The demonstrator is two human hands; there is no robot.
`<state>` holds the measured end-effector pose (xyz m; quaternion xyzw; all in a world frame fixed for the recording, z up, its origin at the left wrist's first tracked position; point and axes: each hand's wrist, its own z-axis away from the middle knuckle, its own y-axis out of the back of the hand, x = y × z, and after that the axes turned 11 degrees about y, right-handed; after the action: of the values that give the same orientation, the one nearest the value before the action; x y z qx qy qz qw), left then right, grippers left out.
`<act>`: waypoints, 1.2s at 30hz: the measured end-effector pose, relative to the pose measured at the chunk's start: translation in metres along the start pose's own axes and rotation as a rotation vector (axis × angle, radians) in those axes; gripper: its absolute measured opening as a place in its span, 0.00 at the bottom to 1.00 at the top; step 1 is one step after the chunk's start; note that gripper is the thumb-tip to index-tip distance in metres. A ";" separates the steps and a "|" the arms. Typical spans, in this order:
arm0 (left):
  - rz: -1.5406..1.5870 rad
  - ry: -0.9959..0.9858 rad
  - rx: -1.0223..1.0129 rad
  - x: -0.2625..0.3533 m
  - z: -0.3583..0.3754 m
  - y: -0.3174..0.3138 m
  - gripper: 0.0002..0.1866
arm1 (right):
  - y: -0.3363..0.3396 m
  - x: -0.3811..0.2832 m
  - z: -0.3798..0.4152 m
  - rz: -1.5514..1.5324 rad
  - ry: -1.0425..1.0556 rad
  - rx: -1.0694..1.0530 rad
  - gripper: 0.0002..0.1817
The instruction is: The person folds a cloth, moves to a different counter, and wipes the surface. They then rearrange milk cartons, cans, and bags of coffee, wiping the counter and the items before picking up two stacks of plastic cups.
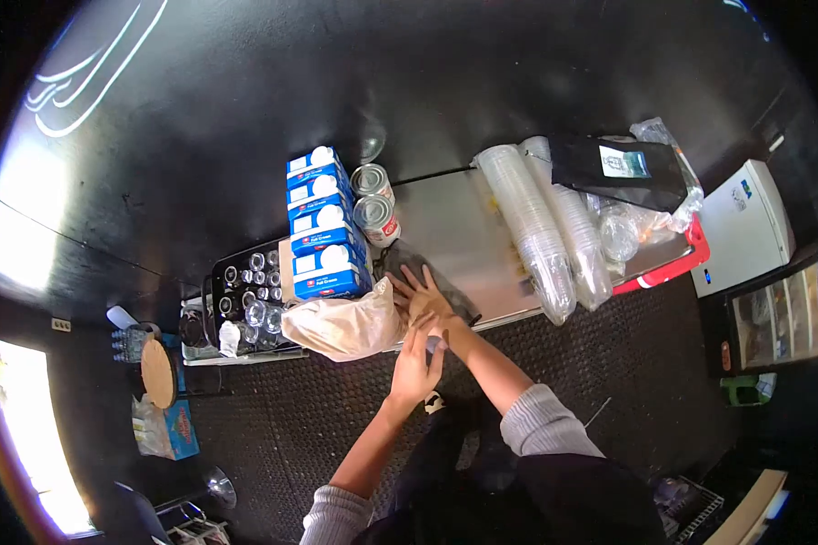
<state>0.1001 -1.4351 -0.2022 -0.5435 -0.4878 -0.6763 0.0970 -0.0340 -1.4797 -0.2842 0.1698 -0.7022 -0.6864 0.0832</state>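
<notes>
My right hand [423, 295] lies spread flat on a dark cloth [454, 295] at the front edge of a steel counter [454, 227]. My left hand [415, 363] reaches up with fingers extended and rests against my right wrist. A small pale thing shows between its fingers; I cannot tell what it is. A crumpled beige paper bag [345, 327] lies just left of both hands. Behind it stands a row of blue-and-white cartons [323, 227], with two tin cans [374, 204] beside them.
Long stacks of clear plastic cups [541, 232] lie on the counter's right, with a black bag [623, 168], clear plastic bags [650, 218] and a red tray edge [677, 268]. A white cooler [745, 222] stands further right. A black rack of glasses [250, 291] sits left. Black rubber matting [609, 354] covers the floor.
</notes>
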 end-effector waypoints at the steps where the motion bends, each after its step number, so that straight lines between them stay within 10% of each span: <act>1: -0.013 -0.016 -0.012 0.002 0.004 0.006 0.22 | 0.000 0.000 0.005 -0.038 -0.002 0.015 0.29; 7: -0.031 -0.040 -0.037 0.004 0.019 0.020 0.20 | 0.015 0.025 0.097 0.013 -0.622 0.387 0.27; 20: 0.122 -0.098 -0.145 0.018 0.029 -0.003 0.18 | -0.020 -0.016 0.217 -0.148 -0.640 0.422 0.19; 26: 0.211 -0.042 -0.203 0.042 0.002 -0.034 0.20 | 0.029 -0.014 0.253 -0.825 -0.949 0.555 0.15; 28: 0.387 0.010 -0.241 0.045 -0.010 -0.058 0.25 | 0.064 -0.017 0.248 -1.589 -0.852 1.130 0.18; 31: 0.547 0.478 -0.594 0.106 -0.020 -0.046 0.40 | 0.118 -0.018 0.247 -1.977 -0.634 1.357 0.21; 36: 0.812 0.459 -0.638 0.129 -0.047 -0.068 0.27 | 0.161 -0.008 0.260 -2.072 -0.418 1.352 0.23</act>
<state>-0.0252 -1.3848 -0.1294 -0.5287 0.0227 -0.7996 0.2839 -0.1373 -1.2333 -0.1351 0.5379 -0.4498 0.0538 -0.7109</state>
